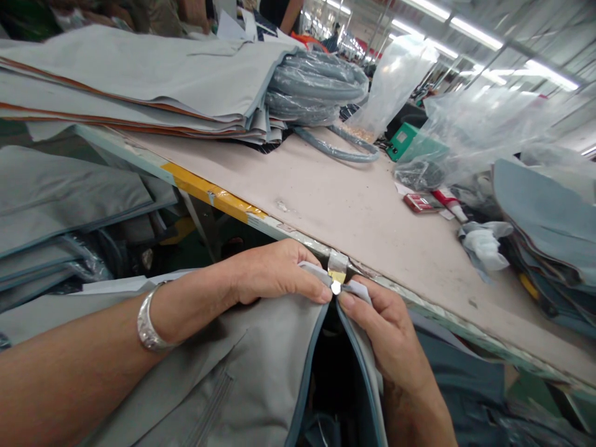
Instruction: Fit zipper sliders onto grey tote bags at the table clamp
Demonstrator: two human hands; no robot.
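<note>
My left hand (284, 273), with a silver bangle on its wrist, is closed on one edge of a grey fabric panel (261, 347) trimmed in blue. In my right hand (382, 316) is the facing blue-trimmed fabric edge (361, 347), pinched between thumb and fingers. Both edges come together at a small shiny metal piece (336, 287) between my thumbs. Right behind it, a metal bracket (338, 264) with a yellowish part sits at the table's edge. Below my hands the two edges spread apart around a dark gap. My fingertips partly hide the fabric ends.
The table (326, 192) slants across the view. On it lie stacked grey panels (139, 68), a plastic-wrapped coil of grey cord (321, 81), a green box (405, 139), clear plastic bags (484, 124) and blue-grey pieces (544, 211). More panels (69, 192) are piled at left.
</note>
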